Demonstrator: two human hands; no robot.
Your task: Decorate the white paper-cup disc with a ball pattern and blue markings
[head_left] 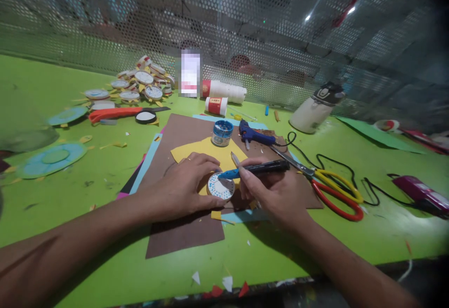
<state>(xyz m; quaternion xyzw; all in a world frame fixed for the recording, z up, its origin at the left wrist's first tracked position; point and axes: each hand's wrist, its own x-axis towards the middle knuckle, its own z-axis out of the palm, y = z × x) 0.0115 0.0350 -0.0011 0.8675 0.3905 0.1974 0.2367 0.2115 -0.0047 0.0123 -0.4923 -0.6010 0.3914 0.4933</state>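
left fingers (212, 201) curl around the rim of the white disc (221, 191), above yellow paper (191, 150); right fingers (251, 180) pinch the marker (264, 167). scissors (307, 171) lie rightward; open tabletop (168, 277) runs toward the near edge.

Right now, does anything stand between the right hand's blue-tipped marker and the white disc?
Nothing visible does. The right hand has the blue-tipped marker with its tip over the white disc; contact is unclear. The left hand holds the disc from its left side, not between them.

The white disc (220, 189) is blue-flecked, the marker (265, 167) black and blue.
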